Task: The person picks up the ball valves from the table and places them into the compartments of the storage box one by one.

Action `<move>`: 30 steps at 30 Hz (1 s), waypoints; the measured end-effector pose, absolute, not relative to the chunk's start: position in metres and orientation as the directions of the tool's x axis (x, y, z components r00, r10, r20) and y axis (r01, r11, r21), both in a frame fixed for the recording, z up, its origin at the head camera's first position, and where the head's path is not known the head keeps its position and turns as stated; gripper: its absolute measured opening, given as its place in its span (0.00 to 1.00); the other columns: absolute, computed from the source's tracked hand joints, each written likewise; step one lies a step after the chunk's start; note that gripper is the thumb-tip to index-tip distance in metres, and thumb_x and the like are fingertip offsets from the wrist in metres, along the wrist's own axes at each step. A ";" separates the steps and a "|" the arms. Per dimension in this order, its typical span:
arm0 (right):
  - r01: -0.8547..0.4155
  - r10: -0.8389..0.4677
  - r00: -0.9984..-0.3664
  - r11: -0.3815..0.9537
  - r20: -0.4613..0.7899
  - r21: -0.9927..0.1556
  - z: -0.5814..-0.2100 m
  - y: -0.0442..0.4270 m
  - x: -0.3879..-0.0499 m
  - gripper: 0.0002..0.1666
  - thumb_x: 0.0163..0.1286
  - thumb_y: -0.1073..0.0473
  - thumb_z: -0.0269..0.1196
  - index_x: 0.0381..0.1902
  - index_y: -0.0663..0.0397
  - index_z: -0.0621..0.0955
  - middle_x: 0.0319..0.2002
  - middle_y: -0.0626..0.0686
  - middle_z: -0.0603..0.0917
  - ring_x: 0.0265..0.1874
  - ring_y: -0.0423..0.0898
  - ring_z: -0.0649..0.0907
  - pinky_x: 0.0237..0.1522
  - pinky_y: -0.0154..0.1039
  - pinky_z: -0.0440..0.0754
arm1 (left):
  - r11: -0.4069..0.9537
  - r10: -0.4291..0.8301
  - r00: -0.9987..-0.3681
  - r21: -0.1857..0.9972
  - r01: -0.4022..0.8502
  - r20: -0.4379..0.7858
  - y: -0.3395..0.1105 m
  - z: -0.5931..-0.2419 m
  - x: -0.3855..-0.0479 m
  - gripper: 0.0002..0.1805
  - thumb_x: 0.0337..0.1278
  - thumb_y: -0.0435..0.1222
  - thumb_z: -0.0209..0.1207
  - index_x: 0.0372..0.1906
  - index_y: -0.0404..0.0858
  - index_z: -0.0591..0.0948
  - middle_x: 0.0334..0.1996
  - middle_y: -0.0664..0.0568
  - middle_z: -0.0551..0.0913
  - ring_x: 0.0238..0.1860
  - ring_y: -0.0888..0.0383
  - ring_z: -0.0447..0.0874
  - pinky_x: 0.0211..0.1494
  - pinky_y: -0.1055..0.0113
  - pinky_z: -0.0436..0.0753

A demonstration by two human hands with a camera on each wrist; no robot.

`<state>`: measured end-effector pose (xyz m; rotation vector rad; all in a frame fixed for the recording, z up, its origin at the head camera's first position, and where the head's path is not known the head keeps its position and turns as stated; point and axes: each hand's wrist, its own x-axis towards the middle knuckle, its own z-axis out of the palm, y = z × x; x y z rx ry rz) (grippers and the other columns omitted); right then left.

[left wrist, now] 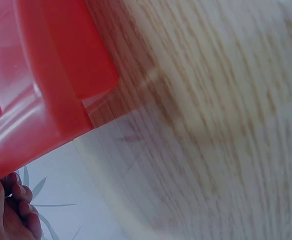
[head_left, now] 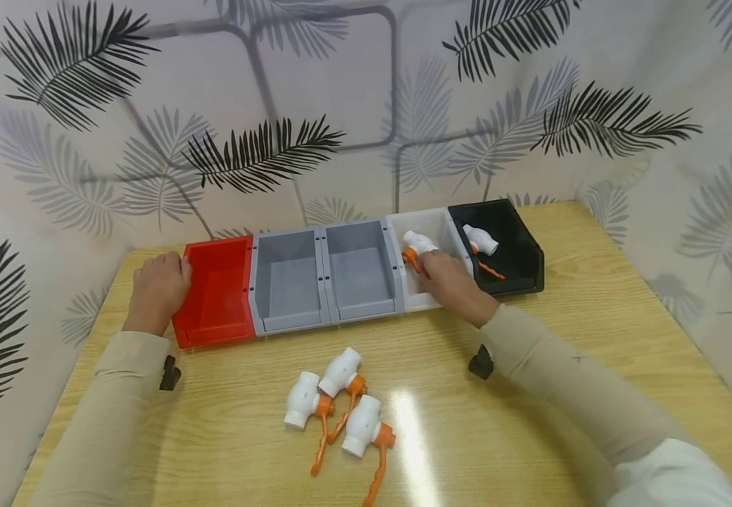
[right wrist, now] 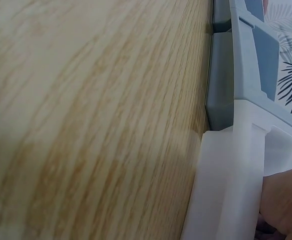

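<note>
At the left end of the bin row, my left hand has its fingers curled at the outer rim of the red bin; in the left wrist view these curled fingers lie right under the red bin's edge. My right hand reaches into the white bin and grips a white valve by its orange part. In the right wrist view the white bin's wall hides most of the right hand, and the valve is out of sight there.
Two grey bins stand between the red and white ones. The black bin at the right end holds another white valve. Three white valves with orange handles lie on the wooden table. A patterned wall rises behind.
</note>
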<state>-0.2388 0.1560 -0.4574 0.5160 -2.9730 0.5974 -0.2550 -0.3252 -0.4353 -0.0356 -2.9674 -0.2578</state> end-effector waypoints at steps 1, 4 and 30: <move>-0.338 -0.311 -0.941 0.869 0.131 -0.363 -0.458 0.156 -0.239 0.04 0.65 0.65 0.58 0.33 0.62 0.75 0.29 0.56 0.74 0.27 0.50 0.74 0.30 0.41 0.71 | 0.985 0.008 -0.987 0.170 0.036 0.163 -0.325 -0.436 -0.255 0.22 0.70 0.42 0.31 0.32 0.29 0.68 0.28 0.35 0.72 0.35 0.36 0.68 0.35 0.46 0.65; -0.350 -0.318 -0.937 0.865 0.146 -0.359 -0.457 0.156 -0.238 0.04 0.64 0.65 0.59 0.35 0.63 0.76 0.29 0.56 0.74 0.27 0.49 0.74 0.30 0.40 0.72 | 0.984 0.008 -0.986 0.172 0.037 0.166 -0.326 -0.436 -0.256 0.22 0.70 0.42 0.31 0.32 0.29 0.68 0.28 0.35 0.72 0.35 0.36 0.68 0.35 0.46 0.65; -0.362 -0.336 -0.932 0.868 0.136 -0.340 -0.459 0.154 -0.241 0.06 0.63 0.65 0.60 0.35 0.64 0.76 0.29 0.57 0.76 0.27 0.49 0.75 0.30 0.41 0.72 | 0.983 0.000 -0.986 0.179 0.031 0.169 -0.326 -0.437 -0.255 0.22 0.70 0.43 0.32 0.32 0.29 0.68 0.29 0.34 0.72 0.36 0.35 0.68 0.36 0.46 0.65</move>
